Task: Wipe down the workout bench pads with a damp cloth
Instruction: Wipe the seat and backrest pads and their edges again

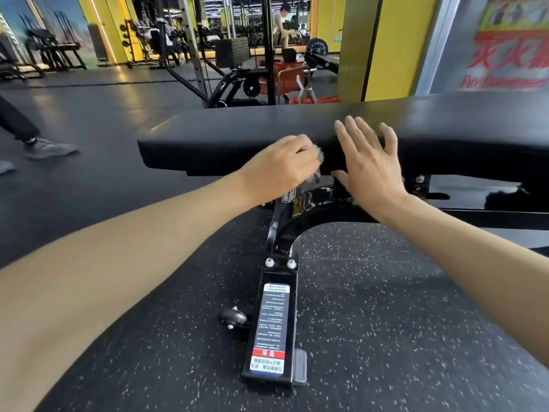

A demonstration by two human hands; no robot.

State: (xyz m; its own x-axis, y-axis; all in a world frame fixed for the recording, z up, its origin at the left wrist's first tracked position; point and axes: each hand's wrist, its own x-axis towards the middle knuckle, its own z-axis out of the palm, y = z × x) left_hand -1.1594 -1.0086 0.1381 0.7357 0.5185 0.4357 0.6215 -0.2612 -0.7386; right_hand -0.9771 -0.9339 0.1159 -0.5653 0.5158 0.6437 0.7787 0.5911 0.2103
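Starting nearest, the speckled rubber floor point(386, 322) carries the bench's black foot bar point(274, 281), which has a printed label on top and a small transport wheel point(233, 318) at its left side. Above it the frame curves up to the bench pad point(237, 129), which runs crosswise through the middle of the view.

Both hands meet at the pad's near side edge. The left hand point(279, 165) has its fingers curled round a bunched greyish cloth point(320, 156), of which only a scrap shows past the knuckles. It presses the cloth against the vertical side of the pad, likely so the side strip gets wiped as well as the top. The right hand point(368, 162) is flat and holds nothing, its fingers point(353, 129) spread over the pad's edge just beside the cloth (a bracing hand, by my reading). A seam between two pads may lie between the hands, though blur makes that uncertain.

Leftward the side edge runs free to the pad's rounded corner; rightward the right hand blocks the stroke. Beyond lie open dark floor, a passer-by's shoe point(49, 148) and racks, all well apart from the bench.
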